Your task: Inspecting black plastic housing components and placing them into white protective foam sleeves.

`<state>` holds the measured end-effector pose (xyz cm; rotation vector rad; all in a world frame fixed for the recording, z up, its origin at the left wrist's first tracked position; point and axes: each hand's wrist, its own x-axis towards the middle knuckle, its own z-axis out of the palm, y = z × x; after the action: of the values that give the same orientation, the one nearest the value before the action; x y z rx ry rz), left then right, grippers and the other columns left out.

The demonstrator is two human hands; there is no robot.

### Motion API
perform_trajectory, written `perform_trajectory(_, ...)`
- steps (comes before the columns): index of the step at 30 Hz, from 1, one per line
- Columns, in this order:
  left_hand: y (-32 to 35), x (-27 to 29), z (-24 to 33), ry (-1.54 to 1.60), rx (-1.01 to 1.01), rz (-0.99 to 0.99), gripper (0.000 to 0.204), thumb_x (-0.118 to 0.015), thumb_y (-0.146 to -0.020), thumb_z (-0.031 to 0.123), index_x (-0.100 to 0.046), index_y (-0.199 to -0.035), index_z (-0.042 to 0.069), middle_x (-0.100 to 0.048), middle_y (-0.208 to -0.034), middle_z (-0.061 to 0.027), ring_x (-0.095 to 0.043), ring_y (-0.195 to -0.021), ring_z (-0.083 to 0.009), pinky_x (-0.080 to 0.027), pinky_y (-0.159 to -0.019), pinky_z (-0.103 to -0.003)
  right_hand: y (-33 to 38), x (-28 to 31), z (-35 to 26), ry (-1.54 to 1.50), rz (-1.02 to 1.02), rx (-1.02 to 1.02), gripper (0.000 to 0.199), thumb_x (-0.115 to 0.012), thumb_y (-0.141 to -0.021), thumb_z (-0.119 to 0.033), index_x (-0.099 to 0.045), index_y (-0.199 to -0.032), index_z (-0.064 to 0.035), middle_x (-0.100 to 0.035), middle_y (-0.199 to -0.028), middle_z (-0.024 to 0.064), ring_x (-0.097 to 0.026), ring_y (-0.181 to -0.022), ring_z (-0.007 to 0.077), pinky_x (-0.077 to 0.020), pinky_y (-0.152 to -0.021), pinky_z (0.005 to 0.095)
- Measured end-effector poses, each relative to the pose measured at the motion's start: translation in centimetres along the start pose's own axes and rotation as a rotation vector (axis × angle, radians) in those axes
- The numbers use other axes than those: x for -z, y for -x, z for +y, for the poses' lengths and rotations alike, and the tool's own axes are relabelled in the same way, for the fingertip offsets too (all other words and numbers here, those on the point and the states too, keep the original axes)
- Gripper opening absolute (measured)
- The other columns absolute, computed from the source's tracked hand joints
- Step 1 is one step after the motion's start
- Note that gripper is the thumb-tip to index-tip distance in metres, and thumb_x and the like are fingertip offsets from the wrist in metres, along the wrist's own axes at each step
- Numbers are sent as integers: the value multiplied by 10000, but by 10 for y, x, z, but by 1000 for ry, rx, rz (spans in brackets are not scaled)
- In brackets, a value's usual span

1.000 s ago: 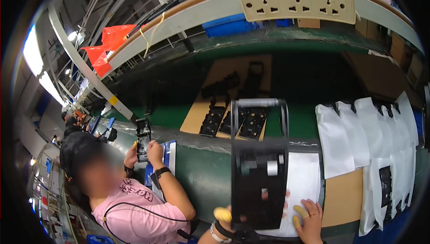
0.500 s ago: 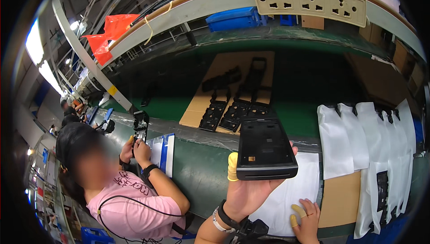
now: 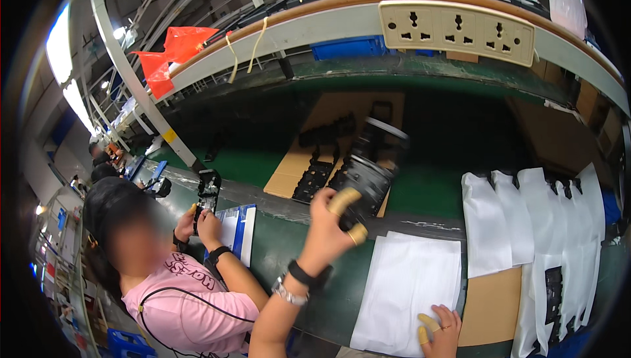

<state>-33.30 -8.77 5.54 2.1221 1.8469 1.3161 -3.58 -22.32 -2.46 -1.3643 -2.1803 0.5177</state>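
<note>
My left hand (image 3: 330,225), with yellow finger cots on two digits, is closed on a black plastic housing (image 3: 373,177). The housing is smeared by motion and tilted up over the back part of the bench. Flat white foam sleeves (image 3: 411,279) lie stacked on the green bench in front of me. On the lower right part of this stack rests my right hand (image 3: 442,333), its fingers spread and two of them in yellow cots. Behind the held housing, more black plastic frames (image 3: 314,177) lie on a cardboard sheet (image 3: 282,177).
White sleeves with black parts in them (image 3: 536,226) lie in a row at the right, beside bare cardboard (image 3: 491,305). At the left a person in pink (image 3: 190,299) holds a black part (image 3: 208,187). A rail with a socket strip (image 3: 458,31) crosses above the bench.
My left hand has turned over and moved left and away from me, swinging the housing from face-up to tilted over the cardboard. My right hand stays on the sleeves, slightly lower in view.
</note>
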Motion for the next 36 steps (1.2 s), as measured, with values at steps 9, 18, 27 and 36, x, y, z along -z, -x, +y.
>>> perform_trajectory(9,-63,34,-210,-459,609,39,615,-795,-546,242,-547,-1108,283,-453,-1195,-102,-450,-1130,-301,-364,-933,-467,3,-3,0,4,6,14,305,-546,-830,-135,-576,-1129,-85,-474,-1214,185,-412,-1158,351,-279,-1004,479)
perform_trajectory(18,-40,40,-280,-434,593,-121,601,-790,-574,268,-576,-1130,194,-447,-1280,-86,-378,-1227,-302,-364,-975,-475,5,-10,0,-7,12,4,304,-568,-806,-146,-601,-1104,-97,-483,-1208,178,-419,-1144,353,-277,-1006,486)
perform_trajectory(27,-90,-10,-119,-264,177,-10,443,-570,-865,272,-491,-1219,16,-418,-1271,-244,-421,-1169,-333,-350,-981,-417,6,-8,6,-7,37,7,297,-581,-806,-144,-590,-1099,-96,-489,-1202,164,-424,-1150,334,-286,-1002,487)
perform_trajectory(36,-4,-167,146,-102,-597,-700,537,-627,-782,382,-513,-1240,124,-553,-854,-159,-563,-794,-298,-472,-613,-398,12,-21,12,-84,112,25,321,-591,-790,-138,-569,-1110,-126,-491,-1211,147,-416,-1179,318,-278,-1007,493)
